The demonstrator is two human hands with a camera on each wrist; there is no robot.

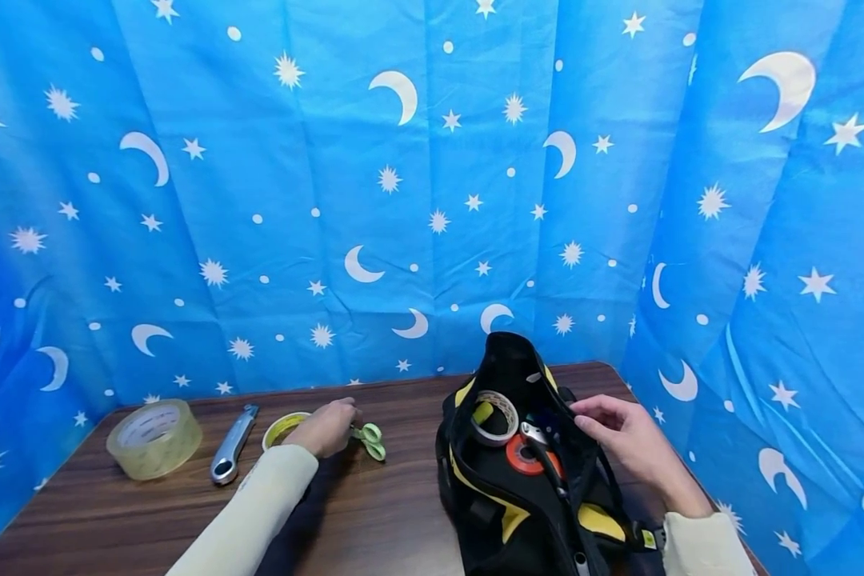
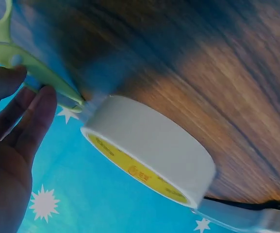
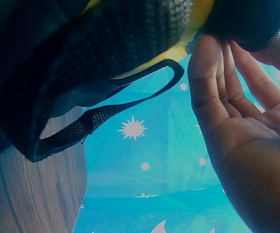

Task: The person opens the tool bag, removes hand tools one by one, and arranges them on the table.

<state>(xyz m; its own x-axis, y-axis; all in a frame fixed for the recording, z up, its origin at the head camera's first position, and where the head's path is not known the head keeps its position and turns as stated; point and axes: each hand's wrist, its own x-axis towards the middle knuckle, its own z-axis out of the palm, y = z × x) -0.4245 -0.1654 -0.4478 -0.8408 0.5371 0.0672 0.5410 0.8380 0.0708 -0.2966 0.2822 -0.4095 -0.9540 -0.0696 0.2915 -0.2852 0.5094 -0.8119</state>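
Observation:
My left hand (image 1: 326, 430) pinches light green scissors (image 2: 39, 71) between thumb and fingers, low over the table; their looped handles stick out to the right in the head view. Close by that hand stands a white tape roll (image 2: 154, 143) with a yellow inner ring. My right hand (image 1: 630, 444) holds the right edge of the opening of a black and yellow bag (image 1: 486, 516), thumb and fingers pinching the fabric. Inside the bag lie a pale tape roll (image 1: 483, 437), an orange-red ring-shaped roll (image 1: 518, 456) and a black-handled tool (image 1: 545, 458) with a silver head.
At the left of the wooden table (image 1: 374, 512) stand a large clear tape roll (image 1: 167, 462) and a silver-grey utility knife (image 1: 234, 442). A blue curtain (image 1: 346, 200) with moons and stars hangs behind and on both sides. A black strap loop (image 3: 106, 115) hangs from the bag.

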